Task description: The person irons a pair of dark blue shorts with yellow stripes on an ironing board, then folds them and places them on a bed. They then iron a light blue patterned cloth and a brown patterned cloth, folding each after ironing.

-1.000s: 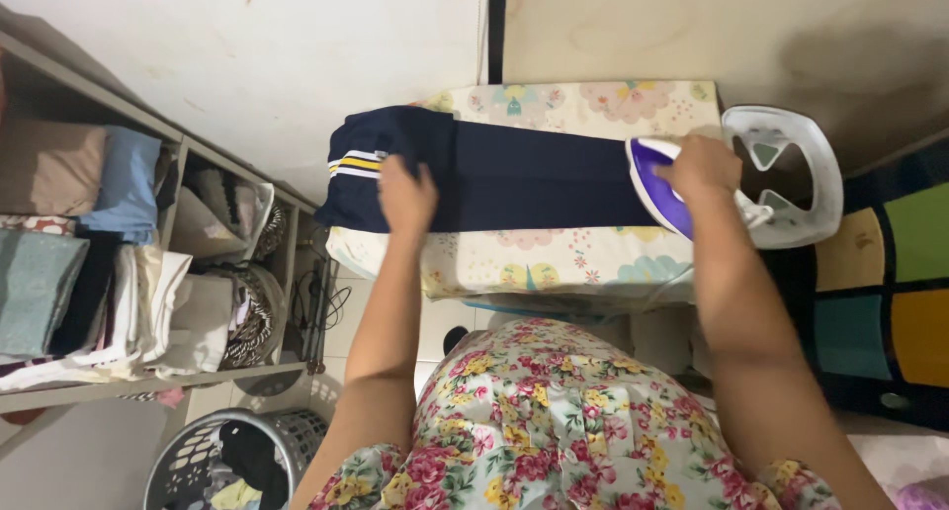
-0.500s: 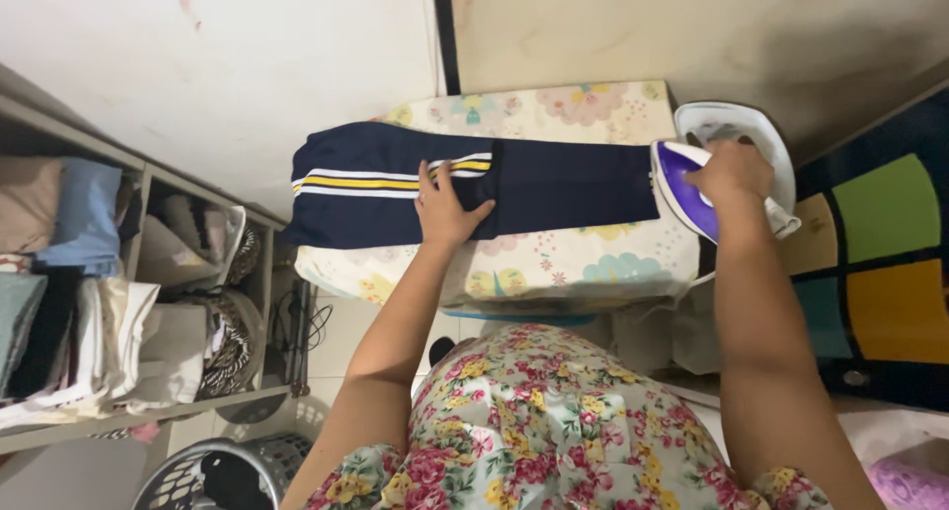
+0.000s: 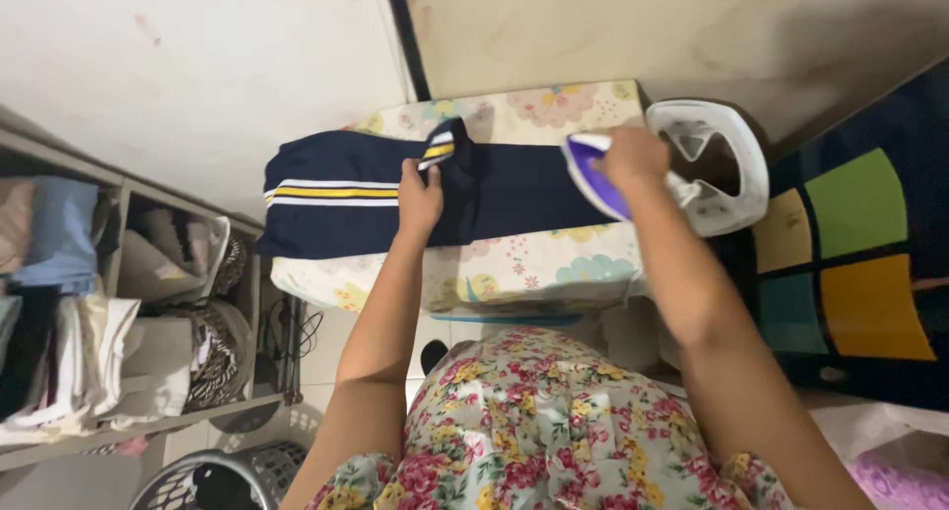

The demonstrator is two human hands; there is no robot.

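Step in hand: navy trousers (image 3: 514,186) are being ironed on the floral ironing board (image 3: 534,263).
Left hand (image 3: 419,200): fingers are pinched on a turned-up striped fold of the trousers, pressing the cloth down.
Right hand (image 3: 633,156): fingers are closed around the purple iron (image 3: 596,176), which is set on the trousers' right end, beside the white iron rest (image 3: 717,164).
Next move: judged to call for flattened cloth ahead of the iron.

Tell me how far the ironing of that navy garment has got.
Done: the navy garment lies spread on the floral ironing board. In hand: the left hand lifts a striped fold while the right hand holds the purple iron at its right end. Left: the striped half, which the iron is not on.
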